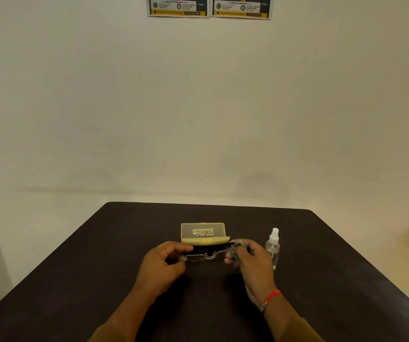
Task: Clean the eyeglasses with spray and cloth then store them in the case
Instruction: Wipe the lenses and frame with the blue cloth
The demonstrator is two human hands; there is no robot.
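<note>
A dark table (322, 280) stands against a plain pale wall (198, 107); two posters (209, 7) hang at the top edge of the view.

The eyeglasses (204, 255) are held above the table near its centre, lenses facing down toward the person, frame level. The left hand (166, 261) is closed on the left end of the frame, thumb on top and fingers curled beneath. The right hand (248, 255) is closed on the right lens, with a light blue cloth (235, 250) pinched between its fingers and the lens. A red thread and a bead bracelet (270, 299) sit on the right wrist.

Just behind the eyeglasses, a yellow case (203, 234) lies open on the table, its clear lid upright and carrying printed lettering; the lettering is too small to read. A clear spray bottle (272, 248) with a white nozzle stands upright just to the right of the right hand, apart from the case.
</note>
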